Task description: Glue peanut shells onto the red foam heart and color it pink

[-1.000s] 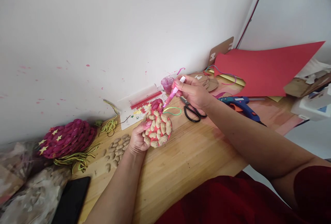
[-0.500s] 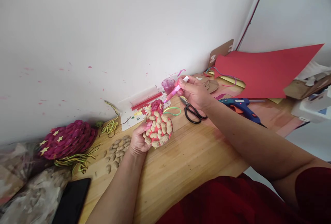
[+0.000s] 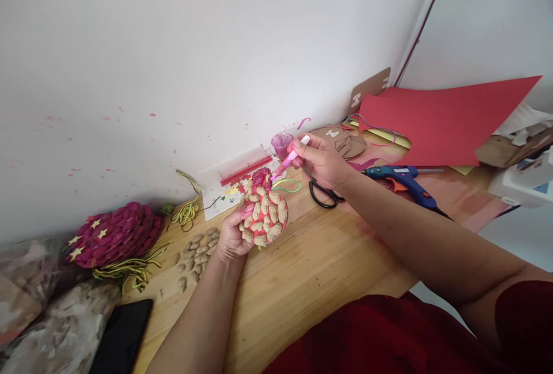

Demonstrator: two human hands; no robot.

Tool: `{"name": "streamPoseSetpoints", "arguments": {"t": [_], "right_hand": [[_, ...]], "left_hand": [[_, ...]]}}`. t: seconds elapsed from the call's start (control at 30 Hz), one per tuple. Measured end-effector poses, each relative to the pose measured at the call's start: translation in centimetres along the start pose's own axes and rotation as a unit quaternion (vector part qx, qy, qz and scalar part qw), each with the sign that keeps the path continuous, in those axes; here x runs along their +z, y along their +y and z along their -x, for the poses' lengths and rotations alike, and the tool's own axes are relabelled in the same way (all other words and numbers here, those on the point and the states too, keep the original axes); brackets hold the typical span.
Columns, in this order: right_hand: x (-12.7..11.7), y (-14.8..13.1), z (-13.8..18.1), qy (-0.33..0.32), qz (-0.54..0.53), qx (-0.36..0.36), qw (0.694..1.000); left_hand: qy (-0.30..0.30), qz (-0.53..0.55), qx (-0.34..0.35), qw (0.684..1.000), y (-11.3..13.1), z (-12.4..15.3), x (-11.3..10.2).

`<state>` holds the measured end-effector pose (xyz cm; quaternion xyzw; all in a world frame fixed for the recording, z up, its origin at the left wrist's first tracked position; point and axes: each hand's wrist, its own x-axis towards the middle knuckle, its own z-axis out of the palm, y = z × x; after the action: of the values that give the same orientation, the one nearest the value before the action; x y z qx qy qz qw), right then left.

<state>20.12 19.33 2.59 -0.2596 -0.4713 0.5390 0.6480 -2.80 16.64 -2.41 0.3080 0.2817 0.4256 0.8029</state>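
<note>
My left hand [image 3: 234, 233] grips a round red disc covered with peanuts [image 3: 266, 216], holding it up over the wooden table. Some peanuts at its far edge are painted magenta, and a light green cord loop [image 3: 288, 185] shows beside that edge. Between the fingers and thumb of my right hand [image 3: 319, 158] is a paintbrush [image 3: 290, 159] with a white end and a pink-stained handle. Its tip touches, or nearly touches, the painted peanuts. Just beyond stands a clear cup stained with magenta paint [image 3: 281, 144].
Loose peanuts [image 3: 201, 254] and a stack of magenta discs [image 3: 123, 233] lie left, above a black phone [image 3: 123, 333]. Scissors [image 3: 325, 195] lie partly under my right hand. Cardboard discs [image 3: 341, 139], a blue glue gun [image 3: 404, 181] and red paper [image 3: 436, 123] occupy the right.
My right hand has moved slightly left and down, bringing the brush tip lower against the painted peanuts. The disc in my left hand has stayed nearly still.
</note>
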Motion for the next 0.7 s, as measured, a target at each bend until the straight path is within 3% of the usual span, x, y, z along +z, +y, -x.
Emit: {"name": "streamPoseSetpoints", "arguments": {"t": [0.1, 0.23, 0.4, 0.53, 0.7], "right_hand": [[0.07, 0.02, 0.01, 0.023, -0.005, -0.017, 1.000], [0.20, 0.01, 0.12, -0.007, 0.012, 0.002, 1.000], [0.21, 0.11, 0.09, 0.021, 0.015, -0.018, 0.999], [0.25, 0.12, 0.11, 0.001, 0.017, -0.001, 1.000], [-0.52, 0.09, -0.36, 0.070, 0.053, -0.043, 0.995]], "left_hand": [[0.001, -0.005, 0.001, 1.000, -0.03, -0.06, -0.16], [0.006, -0.006, -0.001, 1.000, -0.03, -0.08, -0.25], [0.006, -0.010, -0.003, 1.000, 0.01, -0.04, -0.13], [0.023, -0.002, -0.004, 1.000, -0.13, -0.12, -0.42], [0.036, 0.029, 0.022, 0.999, -0.34, -0.69, -0.97]]}}
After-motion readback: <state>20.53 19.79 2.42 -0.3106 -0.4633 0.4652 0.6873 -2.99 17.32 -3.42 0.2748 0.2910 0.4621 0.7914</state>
